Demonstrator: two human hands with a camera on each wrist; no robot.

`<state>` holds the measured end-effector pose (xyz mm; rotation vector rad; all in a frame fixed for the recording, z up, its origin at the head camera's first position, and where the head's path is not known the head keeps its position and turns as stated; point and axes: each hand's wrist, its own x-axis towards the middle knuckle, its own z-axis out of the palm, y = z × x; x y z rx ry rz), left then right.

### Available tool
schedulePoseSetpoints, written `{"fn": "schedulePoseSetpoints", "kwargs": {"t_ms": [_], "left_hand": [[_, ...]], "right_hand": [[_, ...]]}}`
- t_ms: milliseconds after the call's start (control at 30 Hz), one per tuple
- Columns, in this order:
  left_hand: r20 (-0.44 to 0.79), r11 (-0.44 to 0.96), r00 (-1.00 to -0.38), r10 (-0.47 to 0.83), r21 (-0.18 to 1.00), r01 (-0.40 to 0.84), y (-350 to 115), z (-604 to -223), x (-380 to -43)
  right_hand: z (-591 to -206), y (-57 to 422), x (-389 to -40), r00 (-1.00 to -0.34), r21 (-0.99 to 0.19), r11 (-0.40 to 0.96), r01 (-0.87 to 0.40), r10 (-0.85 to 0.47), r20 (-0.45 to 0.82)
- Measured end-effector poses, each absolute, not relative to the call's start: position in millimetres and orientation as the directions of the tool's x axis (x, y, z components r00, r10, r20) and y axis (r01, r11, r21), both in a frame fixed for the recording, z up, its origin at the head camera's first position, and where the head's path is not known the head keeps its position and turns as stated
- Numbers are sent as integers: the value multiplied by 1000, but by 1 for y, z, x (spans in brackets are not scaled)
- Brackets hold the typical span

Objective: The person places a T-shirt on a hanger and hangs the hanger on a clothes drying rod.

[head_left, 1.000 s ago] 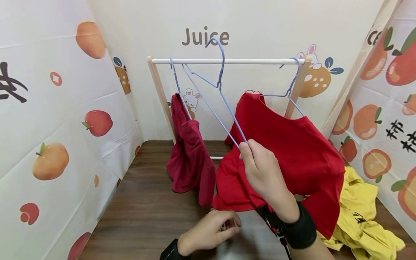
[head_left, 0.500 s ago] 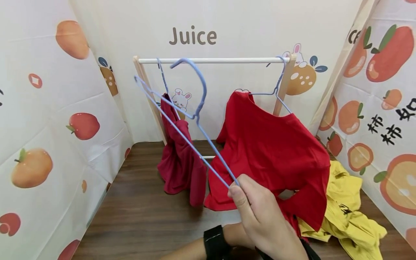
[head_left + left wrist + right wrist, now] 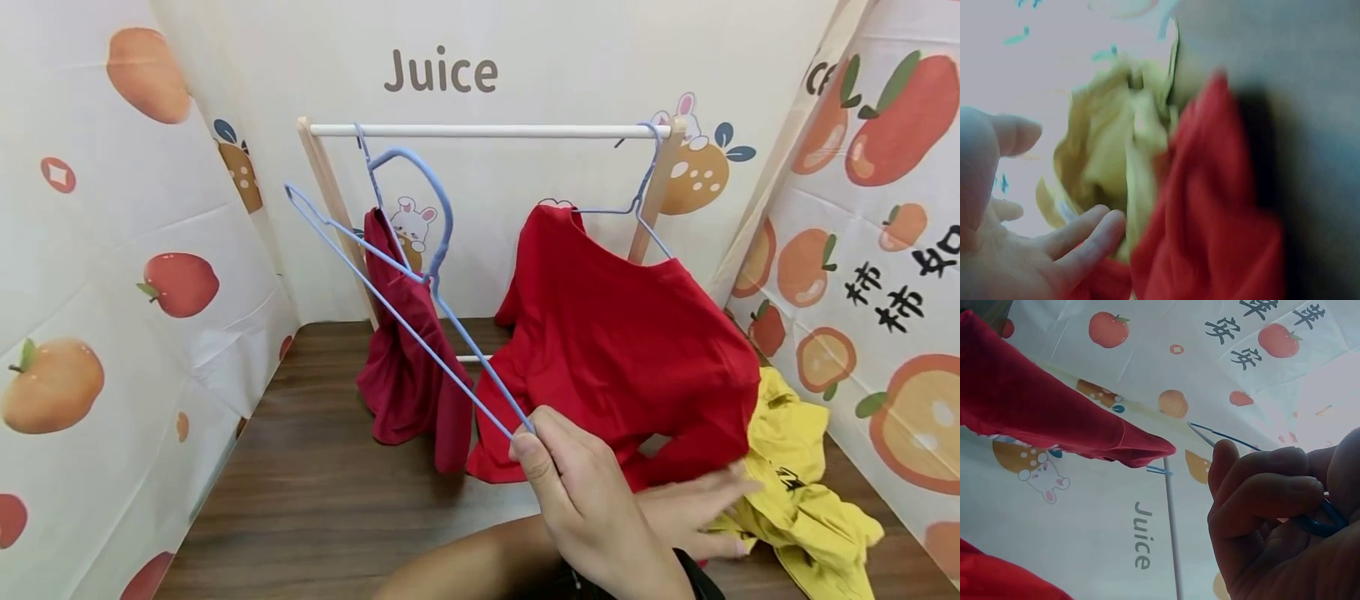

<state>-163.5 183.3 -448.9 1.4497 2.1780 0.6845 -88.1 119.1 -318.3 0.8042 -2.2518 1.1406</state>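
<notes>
My right hand [image 3: 581,492] grips one end of a bare blue clothes hanger [image 3: 465,333], its hook and free end pointing up to the left in front of the rack. In the right wrist view the curled fingers [image 3: 1266,494] close round the blue wire. My left hand [image 3: 697,508] reaches across under the right arm, fingers spread, at the near edge of the crumpled yellow garment [image 3: 810,500]. The left wrist view has the left hand [image 3: 1029,250] with fingers apart beside the yellow cloth [image 3: 1107,150] and a red sleeve [image 3: 1210,206].
A clothes rack with a white rail [image 3: 480,131] stands at the back. A dark red garment [image 3: 412,367] hangs on its left, and a bright red T-shirt [image 3: 622,342] hangs on its right. All stand on a brown wooden table [image 3: 300,500] between printed cloth walls.
My right hand has brought the hanger away from the rail, down and toward me. The left hand has crossed from front centre to the right, beside the yellow garment.
</notes>
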Motion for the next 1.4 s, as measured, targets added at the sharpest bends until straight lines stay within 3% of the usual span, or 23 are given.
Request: {"fn": "schedulePoseSetpoints", "kwargs": {"t_ms": [133, 300, 500, 667, 933, 1167, 1400], "left_hand": [[12, 498, -591, 806, 526, 690, 193, -459, -189], [94, 613, -742, 664, 500, 612, 204, -468, -209], [135, 737, -807, 575, 344, 582, 221, -487, -210], [194, 769, -818, 542, 278, 576, 222, -495, -207], [296, 642, -756, 583, 403, 653, 213, -457, -199], [428, 309, -584, 690, 555, 772, 206, -396, -183], [401, 12, -417, 815, 709, 705, 192, -345, -163]], "right_hand": [[-319, 120, -90, -710, -550, 478, -685, -268, 651], [-320, 121, -91, -704, -545, 475, -691, -266, 659], [-321, 123, -94, -713, -547, 490, -678, -260, 651], [-324, 125, -95, -719, -553, 495, -670, -249, 648], [-325, 128, -94, -733, -579, 480, -659, -239, 637], [-321, 130, -90, -730, -581, 467, -667, -252, 635], [-315, 131, -84, -711, -586, 423, -692, -254, 656]]}}
